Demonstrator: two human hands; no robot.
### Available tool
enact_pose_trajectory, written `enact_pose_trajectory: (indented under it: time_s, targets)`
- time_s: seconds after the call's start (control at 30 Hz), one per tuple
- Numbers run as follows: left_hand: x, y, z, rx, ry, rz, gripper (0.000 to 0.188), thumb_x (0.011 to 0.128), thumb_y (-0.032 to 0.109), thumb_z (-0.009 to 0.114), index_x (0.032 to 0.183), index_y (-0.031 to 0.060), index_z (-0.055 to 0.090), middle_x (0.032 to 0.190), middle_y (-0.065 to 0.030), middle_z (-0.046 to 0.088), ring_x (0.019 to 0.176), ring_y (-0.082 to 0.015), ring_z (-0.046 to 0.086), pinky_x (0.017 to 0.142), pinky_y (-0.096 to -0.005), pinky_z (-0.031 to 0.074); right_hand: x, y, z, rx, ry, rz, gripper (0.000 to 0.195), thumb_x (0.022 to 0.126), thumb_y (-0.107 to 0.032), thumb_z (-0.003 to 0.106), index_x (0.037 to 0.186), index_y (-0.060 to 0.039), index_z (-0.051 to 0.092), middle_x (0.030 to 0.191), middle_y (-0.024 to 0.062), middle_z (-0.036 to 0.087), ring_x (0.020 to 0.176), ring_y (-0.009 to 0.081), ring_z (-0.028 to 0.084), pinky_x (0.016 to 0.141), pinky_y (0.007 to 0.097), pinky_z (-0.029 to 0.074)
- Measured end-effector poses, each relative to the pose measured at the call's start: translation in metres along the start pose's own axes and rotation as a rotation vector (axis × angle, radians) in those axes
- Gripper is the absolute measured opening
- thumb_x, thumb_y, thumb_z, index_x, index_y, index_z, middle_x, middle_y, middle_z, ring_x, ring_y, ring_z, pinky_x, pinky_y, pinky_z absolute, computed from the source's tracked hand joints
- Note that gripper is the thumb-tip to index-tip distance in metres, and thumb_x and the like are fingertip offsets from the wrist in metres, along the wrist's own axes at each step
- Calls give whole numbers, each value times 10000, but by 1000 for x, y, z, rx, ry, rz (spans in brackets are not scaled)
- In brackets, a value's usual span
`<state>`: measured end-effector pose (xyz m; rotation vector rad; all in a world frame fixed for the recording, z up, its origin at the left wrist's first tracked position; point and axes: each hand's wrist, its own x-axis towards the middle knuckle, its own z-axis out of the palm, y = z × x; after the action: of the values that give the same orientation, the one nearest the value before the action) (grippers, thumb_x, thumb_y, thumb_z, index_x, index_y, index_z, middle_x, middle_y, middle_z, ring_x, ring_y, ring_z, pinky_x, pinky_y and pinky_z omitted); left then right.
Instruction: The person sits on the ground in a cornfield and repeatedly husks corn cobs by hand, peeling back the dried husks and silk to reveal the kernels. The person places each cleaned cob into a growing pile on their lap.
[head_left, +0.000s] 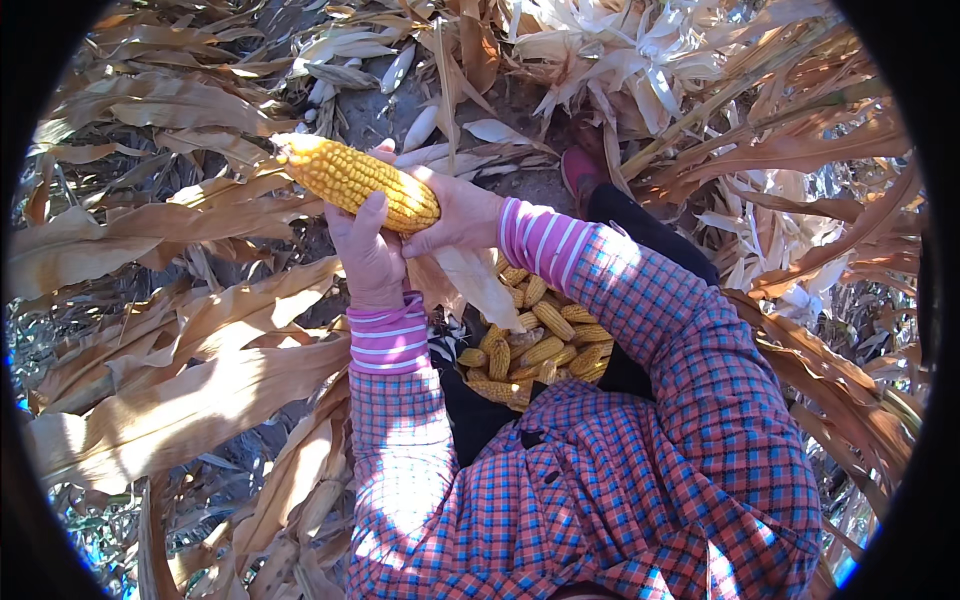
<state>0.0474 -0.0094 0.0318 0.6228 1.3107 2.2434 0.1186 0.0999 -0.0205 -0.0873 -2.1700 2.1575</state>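
An ear of yellow corn (360, 180), its kernels bare, lies tilted between my two hands at the upper left of centre. My left hand (367, 247) holds it from below, with the thumb against its near side. Around its thick lower end my right hand (457, 214) is closed. Pale dry husk (480, 285) hangs down beneath my right hand; where it joins the ear is hidden. Below the hands, close to my body, is a pile of husked corn ears (551, 322); the forearms and husk partly cover it.
Dry corn leaves (180, 397) spread over the ground at the left. Stalks and leaves (817, 150) lean in from the right. Pale loose husks (637, 60) lie at the top, near a reddish shoe (581, 169). More husk-covered ears (397, 69) rest on the soil.
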Motion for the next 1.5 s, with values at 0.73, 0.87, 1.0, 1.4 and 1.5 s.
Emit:
enact_pose_trajectory:
  time_s: [0.73, 0.87, 1.0, 1.4, 1.5]
  targets:
    - [1, -1, -21, -203, 118, -163, 597, 807, 440, 676, 1187, 31, 463, 1034, -130, 581, 955, -260, 580, 885, -427, 480, -8, -6, 13, 266, -98, 207, 635, 648, -180, 815, 1173, -3, 507, 1038, 68, 625, 958, 127, 569, 888, 287, 455]
    - [7, -10, -28, -153, 249, -202, 579, 786, 486, 665, 1128, 59, 478, 971, -114, 565, 888, -242, 567, 815, -403, 479, -2, 21, 17, 283, -145, 224, 644, 634, -148, 827, 1180, -8, 515, 1043, 50, 631, 948, 119, 573, 884, 290, 457]
    - [2, 0, -7, -185, 101, -67, 621, 739, 435, 720, 1164, 70, 451, 861, -94, 550, 795, -219, 534, 780, -373, 444, -10, 8, 23, 653, -205, 203, 593, 673, -54, 784, 1201, -44, 513, 1080, 41, 622, 947, 132, 584, 889, 297, 462]
    - [-7, 11, 3, -22, -211, -150, 568, 745, 237, 729, 1174, 33, 418, 904, -133, 563, 814, -233, 575, 718, -355, 505, -27, 2, 29, -59, -163, 182, 449, 737, -290, 720, 1115, -81, 597, 977, 117, 656, 920, 217, 619, 851, 326, 469]
    - [-13, 9, 13, 149, -242, -128, 551, 745, 258, 731, 1138, 21, 426, 891, -121, 547, 796, -229, 571, 688, -341, 495, -31, 20, 30, -74, -139, 144, 368, 776, -290, 680, 1080, -97, 603, 957, 121, 655, 910, 236, 624, 827, 334, 478]
